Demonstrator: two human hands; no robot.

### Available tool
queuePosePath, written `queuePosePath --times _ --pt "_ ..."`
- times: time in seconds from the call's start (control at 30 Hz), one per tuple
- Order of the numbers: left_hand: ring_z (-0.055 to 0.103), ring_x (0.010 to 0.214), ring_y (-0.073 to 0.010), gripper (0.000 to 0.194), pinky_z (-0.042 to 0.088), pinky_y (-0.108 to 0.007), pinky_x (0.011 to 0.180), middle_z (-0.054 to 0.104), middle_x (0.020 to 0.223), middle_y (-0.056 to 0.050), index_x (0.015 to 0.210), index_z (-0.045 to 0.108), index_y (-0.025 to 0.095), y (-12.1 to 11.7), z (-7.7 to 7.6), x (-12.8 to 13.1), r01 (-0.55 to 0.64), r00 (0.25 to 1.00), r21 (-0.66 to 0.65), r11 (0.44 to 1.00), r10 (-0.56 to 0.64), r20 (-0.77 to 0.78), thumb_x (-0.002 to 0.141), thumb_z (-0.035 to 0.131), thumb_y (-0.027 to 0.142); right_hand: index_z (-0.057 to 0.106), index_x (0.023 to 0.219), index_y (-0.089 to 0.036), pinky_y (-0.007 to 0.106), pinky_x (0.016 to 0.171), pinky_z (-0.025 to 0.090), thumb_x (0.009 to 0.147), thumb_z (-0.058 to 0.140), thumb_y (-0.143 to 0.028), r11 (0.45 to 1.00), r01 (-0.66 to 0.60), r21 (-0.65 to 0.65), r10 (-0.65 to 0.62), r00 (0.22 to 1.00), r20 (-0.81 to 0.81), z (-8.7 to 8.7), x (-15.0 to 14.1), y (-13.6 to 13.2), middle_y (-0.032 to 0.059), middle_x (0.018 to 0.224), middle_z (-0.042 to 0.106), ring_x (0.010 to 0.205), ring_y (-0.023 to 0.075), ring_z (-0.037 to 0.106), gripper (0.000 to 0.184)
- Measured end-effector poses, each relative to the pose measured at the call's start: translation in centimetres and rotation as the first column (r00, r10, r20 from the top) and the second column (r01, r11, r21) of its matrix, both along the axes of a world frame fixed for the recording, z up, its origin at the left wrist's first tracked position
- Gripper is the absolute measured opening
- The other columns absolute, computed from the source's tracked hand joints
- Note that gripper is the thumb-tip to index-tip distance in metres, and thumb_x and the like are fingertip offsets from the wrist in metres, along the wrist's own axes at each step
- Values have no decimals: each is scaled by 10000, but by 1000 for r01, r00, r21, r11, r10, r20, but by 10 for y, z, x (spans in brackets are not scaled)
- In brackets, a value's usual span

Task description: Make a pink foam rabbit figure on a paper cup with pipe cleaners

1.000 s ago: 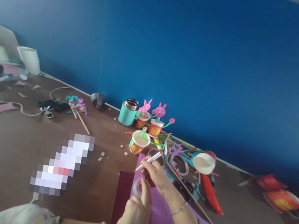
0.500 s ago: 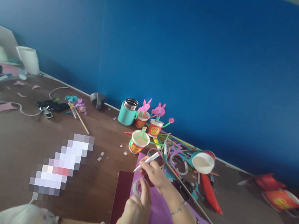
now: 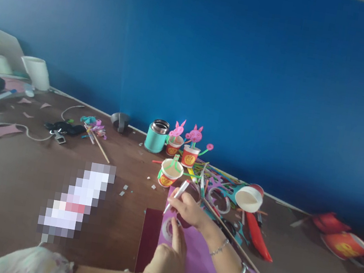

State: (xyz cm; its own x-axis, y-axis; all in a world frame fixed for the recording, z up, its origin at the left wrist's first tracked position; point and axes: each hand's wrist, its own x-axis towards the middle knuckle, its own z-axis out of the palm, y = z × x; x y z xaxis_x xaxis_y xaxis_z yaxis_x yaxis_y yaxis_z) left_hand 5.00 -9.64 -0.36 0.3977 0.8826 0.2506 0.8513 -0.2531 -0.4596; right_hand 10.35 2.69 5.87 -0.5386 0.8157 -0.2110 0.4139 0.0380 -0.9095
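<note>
My right hand is closed around a slim white marker with a red end. The marker slants, its tip down at the upper left part of a purple sheet of paper. Just below that tip, a roll of tape lies flat on the sheet. My left hand presses the roll down with outstretched fingertips; its other fingers are mostly hidden. Under the purple sheet, a dark red sheet sticks out on the left.
Paper cups with animal figures, one being a cup with green strips, stand beyond my hands near a turquoise flask. Right of them lie craft scraps, a tipped cup, a wooden stick and a red object. A blurred-out item lies left.
The marker now stands steeper in my right hand, with its tip slightly lower, close to the tape roll's upper edge. My left hand stays on the roll.
</note>
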Motion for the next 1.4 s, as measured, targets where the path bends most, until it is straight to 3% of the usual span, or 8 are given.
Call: queuePosePath --times 0.2,0.4,0.57,0.93,1.27,1.4 --pt "641 946 -356 511 427 -193 344 562 1221 -308 1275 533 61 -4 17 -12 83 996 -58 995 -85 -16 783 526 201 530 741 -186 253 605 415 784 569 -286 999 -45 11 43 990 136 1 -3 -2 -32 599 559 600 136 531 116" --pt "632 961 -367 551 443 -206 353 530 1266 -302 1295 511 74 -5 15 -10 94 995 -82 992 -95 -16 758 560 191 552 694 -185 233 564 390 768 556 -248 993 -102 60 84 965 247 0 -6 -2 -30 583 547 575 128 513 97" --pt "650 921 -361 524 439 -220 327 574 1226 -277 1263 546 70 -5 13 -11 101 995 -28 995 -100 29 749 548 174 539 649 -185 222 520 360 765 555 -260 987 -142 81 112 947 303 3 -9 0 -37 542 508 546 119 482 138" --pt "627 976 -397 559 491 -273 370 516 1288 -288 1295 501 81 0 -21 11 11 998 -78 997 -5 70 740 542 127 543 674 -184 214 480 350 779 536 -263 977 -207 59 172 916 363 2 -9 2 -34 520 517 503 115 487 131" --pt "643 922 -396 517 486 -265 354 529 1255 -317 1250 555 45 0 -13 8 13 998 -44 999 -10 65 745 578 156 528 662 -182 215 500 336 768 528 -237 966 -219 135 154 914 374 5 -9 3 -38 546 494 534 115 480 119" --pt "652 929 -388 479 489 -249 340 577 1215 -282 1215 592 65 0 -2 1 56 998 -28 998 -55 41 744 558 149 516 658 -176 214 519 353 779 504 -241 971 -205 126 142 911 388 3 -7 4 -38 554 501 545 115 493 138"
